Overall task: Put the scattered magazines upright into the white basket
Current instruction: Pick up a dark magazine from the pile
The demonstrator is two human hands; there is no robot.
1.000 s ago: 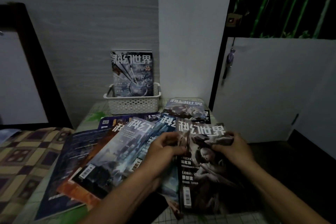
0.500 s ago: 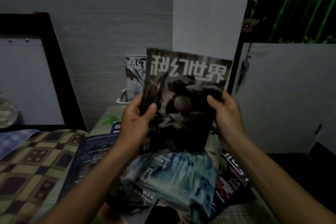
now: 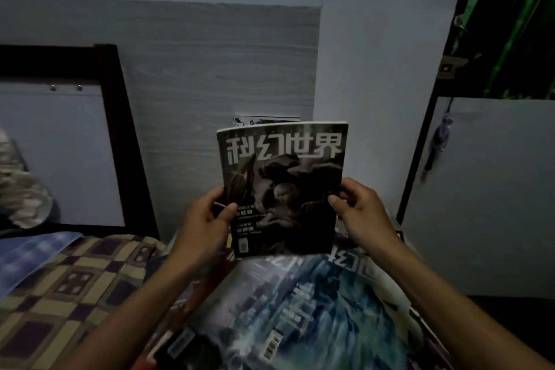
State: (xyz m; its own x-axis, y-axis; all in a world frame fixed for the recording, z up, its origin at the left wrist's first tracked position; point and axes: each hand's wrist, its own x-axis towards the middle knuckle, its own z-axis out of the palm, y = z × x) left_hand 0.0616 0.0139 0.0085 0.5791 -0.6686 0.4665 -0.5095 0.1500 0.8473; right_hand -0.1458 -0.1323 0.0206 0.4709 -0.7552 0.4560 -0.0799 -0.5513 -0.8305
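I hold a dark magazine (image 3: pixel 282 186) upright in the air with both hands. My left hand (image 3: pixel 207 219) grips its left edge and my right hand (image 3: pixel 360 213) grips its right edge. Behind its top edge peeks the top of another magazine (image 3: pixel 265 119) that stands at the back. The white basket is hidden behind the held magazine. Below it, several magazines lie scattered on the table, the nearest with a blue-white cover (image 3: pixel 300 309).
A bed with a checkered blanket (image 3: pixel 69 288) lies to the left, with a dark bed frame (image 3: pixel 126 135) behind it. A grey wood-grain panel (image 3: pixel 210 69) backs the table. A white door (image 3: pixel 486 189) stands to the right.
Both hands lifted the dark magazine off the pile, raised it upright and moved it away toward the back of the table. The view tilted up.
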